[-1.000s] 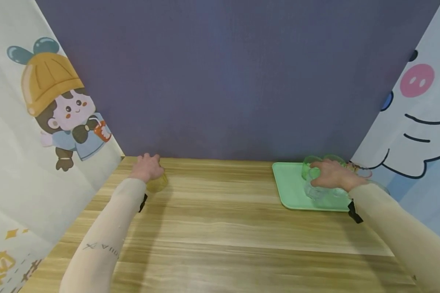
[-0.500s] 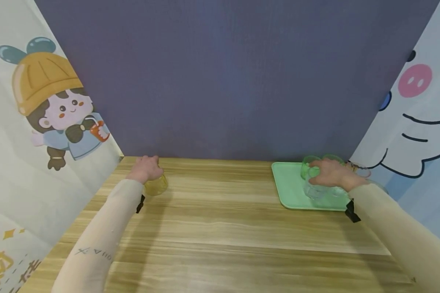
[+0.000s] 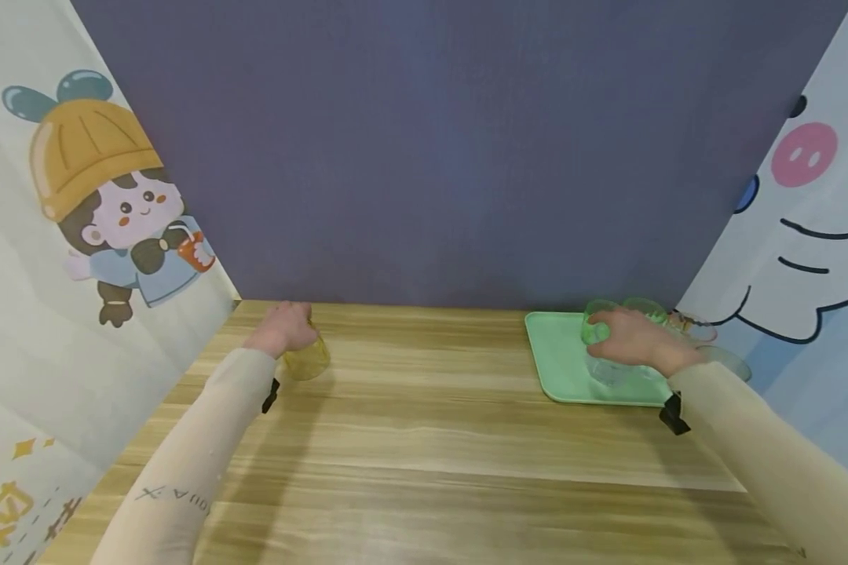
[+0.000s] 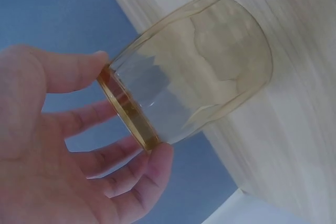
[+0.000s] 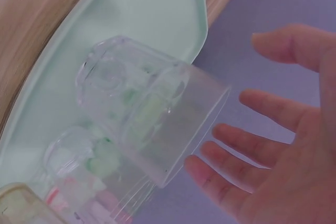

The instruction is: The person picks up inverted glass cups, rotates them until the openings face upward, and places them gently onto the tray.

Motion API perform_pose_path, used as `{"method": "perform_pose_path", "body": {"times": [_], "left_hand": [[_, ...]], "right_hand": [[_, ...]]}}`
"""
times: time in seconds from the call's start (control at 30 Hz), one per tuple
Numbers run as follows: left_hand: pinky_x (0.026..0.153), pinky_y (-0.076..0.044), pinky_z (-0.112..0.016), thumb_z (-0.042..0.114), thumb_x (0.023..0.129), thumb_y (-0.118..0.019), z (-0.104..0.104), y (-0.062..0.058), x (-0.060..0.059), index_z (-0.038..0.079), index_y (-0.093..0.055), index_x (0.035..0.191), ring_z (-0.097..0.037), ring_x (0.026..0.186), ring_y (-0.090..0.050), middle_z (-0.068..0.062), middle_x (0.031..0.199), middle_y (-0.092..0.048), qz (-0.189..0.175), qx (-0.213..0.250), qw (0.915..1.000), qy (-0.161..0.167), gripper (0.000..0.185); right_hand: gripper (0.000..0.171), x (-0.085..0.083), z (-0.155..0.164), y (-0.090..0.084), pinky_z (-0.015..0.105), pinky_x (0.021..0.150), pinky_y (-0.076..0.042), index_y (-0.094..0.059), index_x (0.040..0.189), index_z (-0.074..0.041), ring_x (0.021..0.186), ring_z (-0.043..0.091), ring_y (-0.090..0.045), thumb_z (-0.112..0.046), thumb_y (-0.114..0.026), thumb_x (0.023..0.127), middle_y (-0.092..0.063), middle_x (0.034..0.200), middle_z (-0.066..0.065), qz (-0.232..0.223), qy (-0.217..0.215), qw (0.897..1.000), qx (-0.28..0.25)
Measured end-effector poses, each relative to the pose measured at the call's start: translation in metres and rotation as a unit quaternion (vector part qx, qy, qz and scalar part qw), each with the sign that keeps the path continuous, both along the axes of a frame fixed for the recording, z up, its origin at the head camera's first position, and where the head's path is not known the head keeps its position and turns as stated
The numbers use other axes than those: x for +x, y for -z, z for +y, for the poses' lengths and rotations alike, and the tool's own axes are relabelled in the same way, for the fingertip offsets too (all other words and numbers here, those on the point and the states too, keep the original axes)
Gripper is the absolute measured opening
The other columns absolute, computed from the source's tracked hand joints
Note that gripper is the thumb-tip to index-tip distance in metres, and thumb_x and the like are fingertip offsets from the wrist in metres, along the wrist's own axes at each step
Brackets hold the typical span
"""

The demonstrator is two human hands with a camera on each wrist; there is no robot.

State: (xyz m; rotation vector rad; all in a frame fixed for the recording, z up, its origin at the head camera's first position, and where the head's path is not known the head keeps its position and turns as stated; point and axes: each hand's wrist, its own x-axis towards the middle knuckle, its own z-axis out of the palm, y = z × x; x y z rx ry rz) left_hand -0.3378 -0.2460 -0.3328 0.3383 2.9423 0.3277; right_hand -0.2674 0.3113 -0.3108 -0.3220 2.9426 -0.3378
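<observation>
Bare bench [image 3: 431, 408] fills the centre and bottom of the frame; cups [image 3: 618, 314] crowd the tray [image 3: 558, 361] at right, walls behind.

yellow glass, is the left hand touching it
Touching. The left wrist view shows the left hand with thumb and fingertips pinching the rim of the yellow glass; no gap shows at the rim.

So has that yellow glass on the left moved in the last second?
Yes, slightly. The yellow glass, held at its rim by the left hand, has shifted a little rightward along the wooden table, away from the cartoon curtain.
</observation>
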Motion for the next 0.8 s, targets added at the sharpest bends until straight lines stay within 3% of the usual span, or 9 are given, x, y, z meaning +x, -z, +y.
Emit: {"method": "perform_pose_path", "body": {"times": [0.13, 0.27, 0.6, 0.8], "left_hand": [[0.110, -0.034, -0.066, 0.024, 0.098, -0.055, 0.003, -0.001, 0.003, -0.008, -0.052, 0.137, -0.058, 0.133, -0.039, -0.035, 0.140, -0.050, -0.003, -0.002, 1.0000, 0.003, 0.051], [0.112, -0.030, -0.066, 0.028, 0.100, -0.055, 0.006, -0.002, 0.004, -0.008, -0.050, 0.141, -0.058, 0.135, -0.036, -0.035, 0.143, -0.047, -0.005, -0.007, 0.9999, 0.008, 0.055], [0.110, -0.033, -0.066, 0.025, 0.096, -0.055, 0.008, -0.004, 0.006, -0.007, -0.051, 0.140, -0.058, 0.134, -0.038, -0.036, 0.143, -0.047, -0.014, -0.011, 0.9998, 0.008, 0.055], [0.114, -0.027, -0.067, 0.027, 0.098, -0.052, 0.009, -0.004, 0.008, -0.007, -0.045, 0.145, -0.059, 0.139, -0.028, -0.038, 0.149, -0.037, -0.035, -0.008, 0.9994, 0.004, 0.058]], "right_hand": [[0.061, 0.003, -0.005, -0.002, 0.071, 0.097, -0.042, -0.055, 0.139, 0.006, 0.131, 0.062, -0.037, -0.031, -0.068, 0.092, -0.041, 0.145, 0.040, 0.015, -0.010, 1.000, -0.005], [0.059, 0.006, -0.010, -0.003, 0.066, 0.091, -0.047, -0.056, 0.138, 0.006, 0.127, 0.059, -0.043, -0.030, -0.067, 0.093, -0.043, 0.143, 0.039, 0.023, -0.011, 1.000, -0.012], [0.058, 0.008, -0.015, -0.003, 0.064, 0.090, -0.047, -0.057, 0.137, 0.006, 0.127, 0.056, -0.044, -0.031, -0.066, 0.093, -0.045, 0.141, 0.038, 0.031, -0.013, 0.999, -0.011], [0.058, 0.009, -0.017, -0.001, 0.064, 0.091, -0.047, -0.058, 0.136, 0.006, 0.124, 0.056, -0.046, -0.031, -0.068, 0.092, -0.048, 0.139, 0.037, 0.035, -0.017, 0.999, -0.011]]}}
